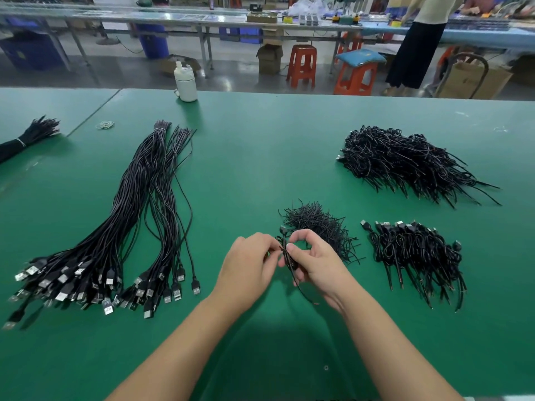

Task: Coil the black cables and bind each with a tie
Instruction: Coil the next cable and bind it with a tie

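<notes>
Both forearms come in from 6 o'clock over the green table, which has bare mat all around them and up the middle to the far edge at 12 o'clock. At 9 o'clock lies the largest thing, the long bundle of straight cables, with its USB plugs fanned out toward 8 o'clock. At 2 o'clock is the big heap of coiled cables, and a smaller heap sits at 3 o'clock, well apart from it. The pile of ties lies just behind the hands. The left hand and the right hand meet at the centre, fingers curled, and both pinch one coiled cable between thumb and fingertips, held above the mat. A white bottle stands on the far edge at 11 o'clock.
</notes>
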